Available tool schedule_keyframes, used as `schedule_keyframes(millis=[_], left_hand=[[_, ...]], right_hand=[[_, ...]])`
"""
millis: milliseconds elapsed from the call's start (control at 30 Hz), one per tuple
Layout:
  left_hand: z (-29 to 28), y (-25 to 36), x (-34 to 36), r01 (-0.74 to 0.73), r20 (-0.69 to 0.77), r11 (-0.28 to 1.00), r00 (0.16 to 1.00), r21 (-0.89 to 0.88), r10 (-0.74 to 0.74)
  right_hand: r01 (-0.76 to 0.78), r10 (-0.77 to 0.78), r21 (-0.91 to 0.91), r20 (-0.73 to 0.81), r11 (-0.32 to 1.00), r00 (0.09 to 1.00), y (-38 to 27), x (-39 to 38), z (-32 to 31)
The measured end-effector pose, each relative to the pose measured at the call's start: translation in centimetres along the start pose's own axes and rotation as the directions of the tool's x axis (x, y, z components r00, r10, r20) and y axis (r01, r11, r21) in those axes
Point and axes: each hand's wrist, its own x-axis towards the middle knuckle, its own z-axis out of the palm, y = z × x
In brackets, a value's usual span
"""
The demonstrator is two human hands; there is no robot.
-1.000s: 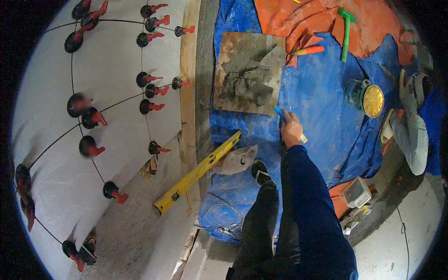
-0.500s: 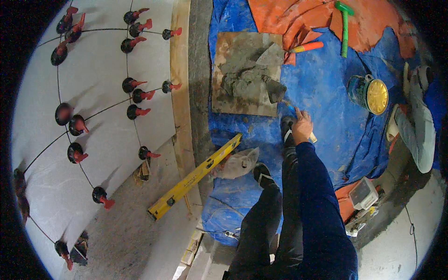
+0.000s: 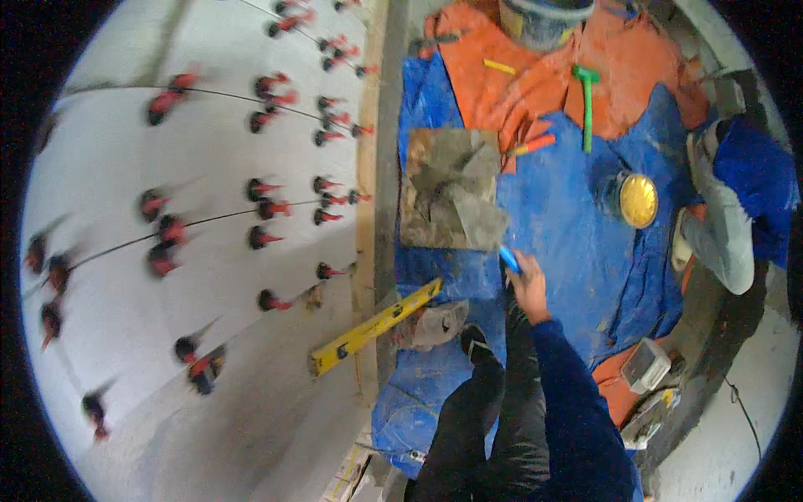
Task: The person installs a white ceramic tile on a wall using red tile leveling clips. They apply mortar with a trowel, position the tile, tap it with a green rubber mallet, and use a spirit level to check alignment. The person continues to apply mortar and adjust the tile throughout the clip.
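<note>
My right hand (image 3: 529, 289) is closed around the blue handle of a trowel (image 3: 483, 219). The grey blade lies over the near right part of a square board (image 3: 414, 230) smeared with wet grey mortar (image 3: 431, 180). A second trowel with a red and orange handle (image 3: 533, 145) sits at the board's far right, its blade on the mortar. My left hand is out of view.
At left, large pale tiles (image 3: 226, 151) carry several red-and-black levelling clips (image 3: 263, 211). A yellow spirit level (image 3: 376, 326) slants beside my feet near a plastic bag (image 3: 442, 325). On the blue tarp (image 3: 560, 217) are a green hammer (image 3: 587, 109) and a tin (image 3: 638, 201). Beyond stands a bucket (image 3: 548, 21).
The view has shifted, bringing a bucket in at the far side. The held trowel's blade has moved across the mortar and shows more of its flat face, with my hand following near the board.
</note>
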Motion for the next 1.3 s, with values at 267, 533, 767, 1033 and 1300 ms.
schedule_keyframes(millis=[267, 533, 767, 1033, 1300], left_hand=[[-10.4, -17.8, 3.4, 0.213, -0.105, 0.821, 0.977, 0.529, -0.185], [-10.8, -10.8, 3.6, 0.75, -0.285, 0.536, 0.455, -0.389, -0.844], [-12.1, -9.9, 4.6, 0.711, -0.207, 0.67, 0.638, -0.212, -0.742], [-12.8, -10.6, 2.3, 0.582, -0.178, 0.801, 0.781, -0.14, -0.598], [-13.2, -11.4, 2.0, 0.435, -0.087, 0.9, 0.897, 0.015, -0.432]], right_hand=[[0.331, -0.335, 0.269, -0.033, 0.904, 0.942, -33.9, -13.5, -11.8], [0.562, -0.635, 0.342, 0.154, 0.753, 0.757, -57.8, -20.1, -15.7], [0.486, -0.567, 0.316, 0.258, 0.815, 0.783, -64.0, -22.1, -13.5], [0.537, -0.573, 0.207, 0.199, 0.818, 0.795, -62.5, -23.2, -11.6], [0.446, -0.522, 0.322, 0.205, 0.835, 0.828, -64.0, -22.6, -9.5]])
